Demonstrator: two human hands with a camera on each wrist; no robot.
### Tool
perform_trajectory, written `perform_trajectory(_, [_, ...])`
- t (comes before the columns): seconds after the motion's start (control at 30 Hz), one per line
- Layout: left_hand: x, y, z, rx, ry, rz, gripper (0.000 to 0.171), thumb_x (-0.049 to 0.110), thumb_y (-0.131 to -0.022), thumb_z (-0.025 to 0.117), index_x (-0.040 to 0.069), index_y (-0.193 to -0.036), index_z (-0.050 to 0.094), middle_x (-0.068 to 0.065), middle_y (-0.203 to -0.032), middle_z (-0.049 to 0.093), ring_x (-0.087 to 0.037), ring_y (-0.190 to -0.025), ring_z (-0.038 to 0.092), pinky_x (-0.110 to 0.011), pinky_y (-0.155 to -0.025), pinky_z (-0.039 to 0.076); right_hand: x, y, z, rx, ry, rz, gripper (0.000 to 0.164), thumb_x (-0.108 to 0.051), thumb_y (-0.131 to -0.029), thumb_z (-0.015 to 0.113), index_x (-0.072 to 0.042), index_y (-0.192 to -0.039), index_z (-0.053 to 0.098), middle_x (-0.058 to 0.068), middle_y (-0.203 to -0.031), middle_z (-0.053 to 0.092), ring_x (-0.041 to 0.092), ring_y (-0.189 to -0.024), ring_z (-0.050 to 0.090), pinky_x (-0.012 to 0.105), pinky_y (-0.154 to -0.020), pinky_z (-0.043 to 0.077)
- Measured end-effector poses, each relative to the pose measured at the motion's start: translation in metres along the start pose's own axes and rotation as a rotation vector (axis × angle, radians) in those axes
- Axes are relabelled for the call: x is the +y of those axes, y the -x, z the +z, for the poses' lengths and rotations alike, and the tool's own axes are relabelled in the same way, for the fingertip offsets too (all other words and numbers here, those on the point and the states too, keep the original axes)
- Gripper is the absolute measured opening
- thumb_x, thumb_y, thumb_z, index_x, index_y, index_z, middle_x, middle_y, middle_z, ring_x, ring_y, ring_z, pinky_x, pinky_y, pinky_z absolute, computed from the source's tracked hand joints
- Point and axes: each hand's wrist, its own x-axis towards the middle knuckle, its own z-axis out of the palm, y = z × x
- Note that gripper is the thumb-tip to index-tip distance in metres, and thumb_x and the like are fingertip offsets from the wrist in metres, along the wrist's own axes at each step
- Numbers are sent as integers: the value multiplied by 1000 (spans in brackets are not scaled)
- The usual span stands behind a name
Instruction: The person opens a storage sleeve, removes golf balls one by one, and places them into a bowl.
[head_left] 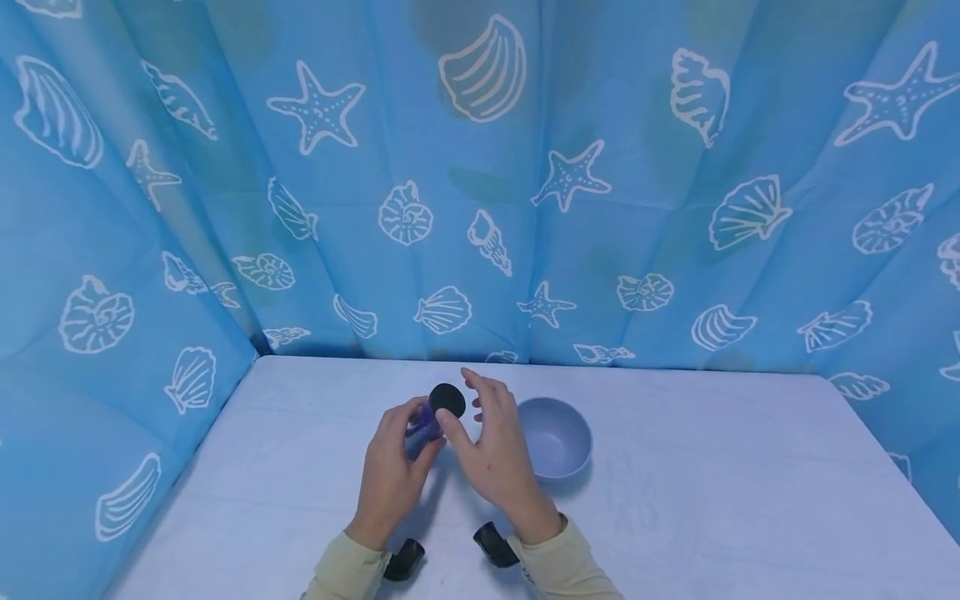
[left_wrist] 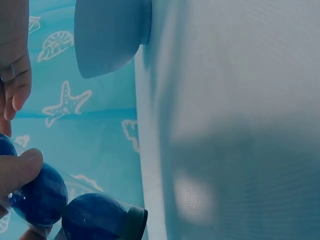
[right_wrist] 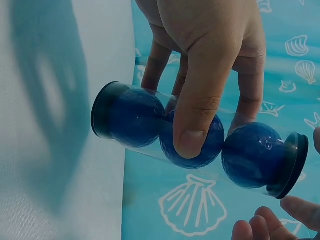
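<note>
A clear tube with black end caps holds three blue balls, lined up in a row. My left hand grips the tube around its middle, thumb across the near side, and keeps it tilted above the table. One black cap faces up; the other cap is at the lower end. My right hand is beside the upper cap with fingers spread and fairly straight, a fingertip right at the cap's edge in the right wrist view.
A light blue-purple bowl stands on the white-covered table, just right of my right hand. Behind and to the sides hangs a blue curtain with white shell and starfish prints. Dark wrist devices sit at both cuffs.
</note>
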Motion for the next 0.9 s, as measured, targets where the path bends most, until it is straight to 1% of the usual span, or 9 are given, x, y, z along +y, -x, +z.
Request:
perform_trajectory(0.17, [0,0,1,-2,-30,-5,55,22,-80,73,17,-129,47,-2,-120,53,-16,-110,54,-38,-93,47,-1,0,0,-5,-7,-6,60,-53,-89,51,-20,-138,42,2,-129,43,21,-102,46,35,-78,48])
perform_trajectory(0.23, [1,1,1,-7,-37,-6,54,22,-81,72,18,-128,47,-2,-120,52,-16,-110,54,-38,-94,46,-1,0,0,-1,3,-5,59,-53,-89,51,-21,-137,42,2,-128,43,21,-101,45,32,-76,47])
perform_trajectory(0.4, [1,1,1,5,-51,-7,52,24,-81,72,19,-126,49,-1,-118,51,-15,-108,53,-37,-94,46,0,1,1,6,25,-10,58,-54,-89,50,-20,-136,45,2,-126,45,19,-98,46,27,-72,45])
perform_trajectory(0.57, [1,1,1,23,-52,23,52,22,-80,73,18,-126,50,-4,-117,50,-17,-106,56,-38,-93,47,0,2,2,0,37,-3,58,-55,-89,49,-18,-134,48,3,-123,46,18,-94,46,26,-70,44])
perform_trajectory(0.7, [0,2,2,39,-60,43,52,21,-79,74,18,-125,51,-6,-116,50,-18,-106,57,-38,-93,46,0,3,2,-6,47,7,57,-54,-89,49,-16,-132,50,4,-121,46,13,-90,45,25,-69,44])
perform_trajectory(0.8, [0,2,2,45,-61,57,52,21,-79,74,17,-125,51,-6,-116,49,-19,-107,57,-38,-93,46,-1,3,2,-8,48,16,55,-53,-89,50,-16,-130,52,4,-120,46,11,-91,45,25,-70,45])
perform_trajectory(0.9, [0,1,1,45,-67,60,52,20,-79,74,18,-126,50,-6,-116,49,-20,-107,57,-39,-92,47,-1,2,2,-10,51,20,54,-52,-90,50,-16,-129,52,4,-120,47,11,-91,45,25,-71,45])
